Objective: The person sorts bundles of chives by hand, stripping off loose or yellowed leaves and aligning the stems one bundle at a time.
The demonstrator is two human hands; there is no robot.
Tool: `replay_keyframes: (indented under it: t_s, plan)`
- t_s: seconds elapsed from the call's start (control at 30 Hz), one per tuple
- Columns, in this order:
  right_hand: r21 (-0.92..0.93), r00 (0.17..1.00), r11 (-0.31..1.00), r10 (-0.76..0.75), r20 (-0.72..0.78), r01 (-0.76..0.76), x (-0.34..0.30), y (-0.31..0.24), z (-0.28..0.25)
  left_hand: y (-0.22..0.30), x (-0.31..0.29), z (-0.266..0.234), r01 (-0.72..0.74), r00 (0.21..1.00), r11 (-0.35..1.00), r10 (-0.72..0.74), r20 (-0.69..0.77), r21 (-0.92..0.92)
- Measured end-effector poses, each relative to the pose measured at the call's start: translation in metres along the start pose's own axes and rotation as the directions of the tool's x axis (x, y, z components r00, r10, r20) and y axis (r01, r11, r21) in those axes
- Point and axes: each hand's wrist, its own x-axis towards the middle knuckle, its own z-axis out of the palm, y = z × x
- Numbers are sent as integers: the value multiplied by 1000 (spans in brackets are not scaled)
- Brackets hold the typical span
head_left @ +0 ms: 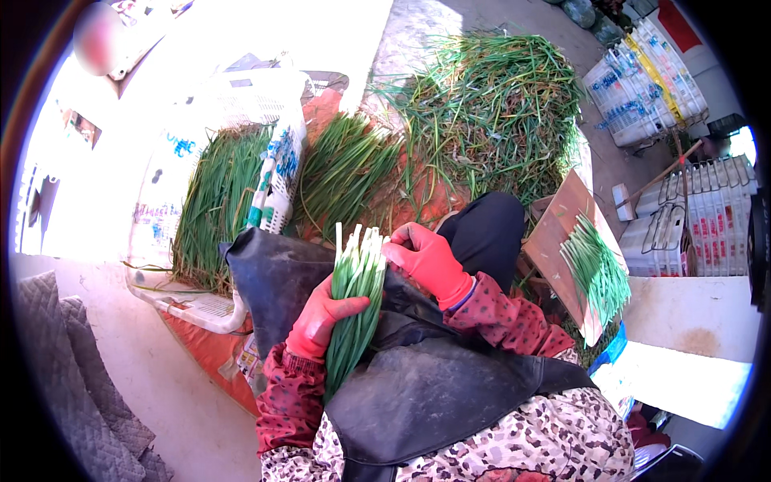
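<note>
My left hand, in a red-orange glove, is wrapped round a bunch of garlic chives. The white cut ends point up and away from me, while the green leaves hang toward my lap. Beside the white ends is my right hand, gloved the same way. Its fingers are curled into a pinch at the bunch's right edge; whatever lies between the fingertips is too small to make out. Under both hands, a black apron covers my lap.
To the left, a white plastic crate holds long chives. Another chive pile lies beside it on orange sheeting. Ahead is a large heap of tangled leaves. On the right, a tilted board bears a trimmed bunch; stacked crates stand beyond.
</note>
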Motion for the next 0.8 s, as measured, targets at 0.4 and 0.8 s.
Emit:
replay_keyframes:
  t_s: [0.4,0.8]
  plan:
    - [41,875,895,-443,195,444,23,1,18,-1,0,9,57,993,998,-56,101,-10]
    - [-86,755,752,-637,156,653,70,-105,8,118,49,35,-239,917,862,48,397,448]
